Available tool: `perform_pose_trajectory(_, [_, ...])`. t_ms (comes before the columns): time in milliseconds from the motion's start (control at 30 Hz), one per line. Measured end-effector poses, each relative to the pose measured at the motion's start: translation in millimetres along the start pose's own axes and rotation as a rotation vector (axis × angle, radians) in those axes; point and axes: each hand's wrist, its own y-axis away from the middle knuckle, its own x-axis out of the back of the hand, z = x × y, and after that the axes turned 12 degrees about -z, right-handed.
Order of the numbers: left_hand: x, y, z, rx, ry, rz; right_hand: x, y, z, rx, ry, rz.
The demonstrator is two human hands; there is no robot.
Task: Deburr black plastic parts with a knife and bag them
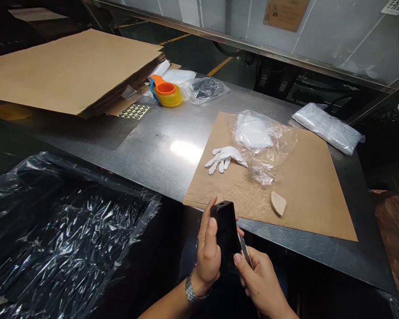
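Observation:
Wrapped round a black, box-like rectangular part (226, 230) is my left hand (208, 252), a metal-band watch on its wrist. The part stands tilted upright, with a small hole in its top end. My right hand (261, 279) is closed on a slim, metallic-looking tool like a knife (245, 251), its thumb along the tool. That tool lies against or close beside the right side of the black part; contact is hard to tell. Beyond the hands, a tan wedge-shaped pad (278, 204) rests on a cardboard sheet (306, 177), near a white glove (226, 158).
A crumpled clear bag (266, 146) lies on the cardboard. On the metal table (153, 150) are a tape dispenser (168, 93), a sticker sheet (133, 111), a cardboard stack (73, 66) and a wrapped white bundle (327, 126). Black plastic (86, 239) lines a container at left.

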Motion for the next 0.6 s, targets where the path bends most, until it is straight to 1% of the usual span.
perform_pose_trajectory(67, [0.0,0,2,-0.013,0.031,0.009,-1,0,0,-0.029,-0.173,-0.088])
perform_pose_trajectory(100, [0.4,-1,3,-0.006,0.053,0.012,-1,1,1,-0.027,-0.232,-0.105])
perform_pose_trajectory(133, [1.0,-3,4,0.01,0.076,0.016,0,2,3,-0.014,-0.265,-0.096])
perform_pose_trajectory(200, [2.5,-7,6,0.054,0.112,0.023,1,5,8,0.024,-0.265,-0.006])
perform_pose_trajectory(300, [3.9,-11,7,0.123,0.125,0.045,5,9,14,0.048,-0.179,0.171])
perform_pose_trajectory(400, [3.5,-11,7,0.183,0.123,0.046,13,12,11,0.058,-0.035,0.258])
perform_pose_trajectory(433, [3.2,-10,7,0.204,0.124,0.039,15,12,8,0.07,0.032,0.271])
perform_pose_trajectory(500, [2.7,-9,6,0.236,0.122,0.022,20,13,0,0.078,0.168,0.256])
perform_pose_trajectory(600, [2.2,-6,5,0.265,0.127,-0.019,23,10,-11,0.037,0.35,0.162])
